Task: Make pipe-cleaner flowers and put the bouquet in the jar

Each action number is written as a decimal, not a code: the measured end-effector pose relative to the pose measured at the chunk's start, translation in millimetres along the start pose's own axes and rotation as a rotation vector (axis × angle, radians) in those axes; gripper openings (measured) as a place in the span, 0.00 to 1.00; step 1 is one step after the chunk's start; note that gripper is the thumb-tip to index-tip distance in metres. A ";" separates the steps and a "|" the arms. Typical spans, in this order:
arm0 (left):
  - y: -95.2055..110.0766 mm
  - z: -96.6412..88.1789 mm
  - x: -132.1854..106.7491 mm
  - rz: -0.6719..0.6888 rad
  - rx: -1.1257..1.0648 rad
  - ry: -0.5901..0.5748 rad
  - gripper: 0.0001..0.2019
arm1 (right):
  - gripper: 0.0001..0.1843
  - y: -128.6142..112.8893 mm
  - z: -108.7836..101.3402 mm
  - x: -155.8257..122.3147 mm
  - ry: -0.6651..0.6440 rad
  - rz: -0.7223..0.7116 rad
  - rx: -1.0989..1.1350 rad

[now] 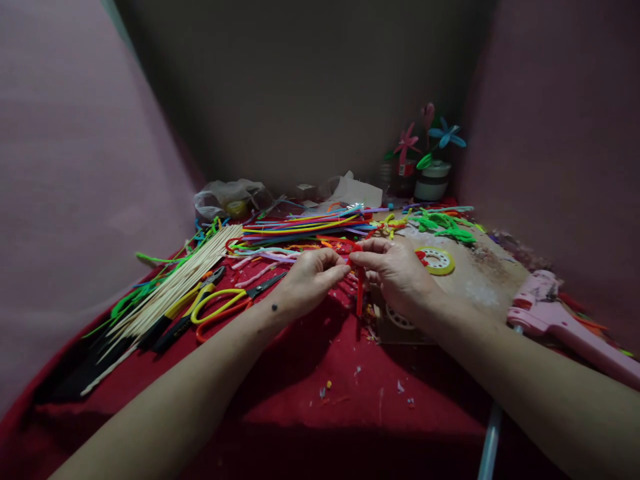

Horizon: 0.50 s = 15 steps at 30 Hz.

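Note:
Both hands meet over the middle of the table around a red pipe cleaner (359,293). One end of it hangs down below my fingers, and another stretch of red shows above them. My left hand (313,280) is closed, thumb and forefinger pinching the red stem. Close beside it, my right hand (397,270) pinches the same stem from the right; its lower fingers are partly hidden. Behind the hands lies a bundle of coloured pipe cleaners (305,225). Scissors (225,303) with yellow and orange handles rest left of my left hand.
Wooden sticks (175,280) and pliers (193,303) lie at the left. A pink glue gun (545,310) sits at the right by a cardboard sheet (493,273) with a yellow ring (443,261). Potted pipe-cleaner flowers (431,180) stand at the back. Scraps dot the red cloth (300,393).

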<state>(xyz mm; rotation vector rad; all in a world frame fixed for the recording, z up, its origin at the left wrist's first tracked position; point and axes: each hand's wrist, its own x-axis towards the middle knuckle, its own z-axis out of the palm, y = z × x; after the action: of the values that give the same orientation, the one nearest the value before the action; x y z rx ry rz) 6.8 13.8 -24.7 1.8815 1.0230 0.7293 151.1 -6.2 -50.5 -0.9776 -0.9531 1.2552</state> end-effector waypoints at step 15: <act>-11.3 3.5 5.0 -0.072 -0.355 -0.029 0.04 | 0.08 -0.8 0.8 0.0 -0.005 -0.053 -0.025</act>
<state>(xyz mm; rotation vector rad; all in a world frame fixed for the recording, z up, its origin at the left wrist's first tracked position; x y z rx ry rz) 7.9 20.1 -35.9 1.5386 0.8730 0.7823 150.6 -6.2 -49.5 -0.9627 -0.9942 1.2040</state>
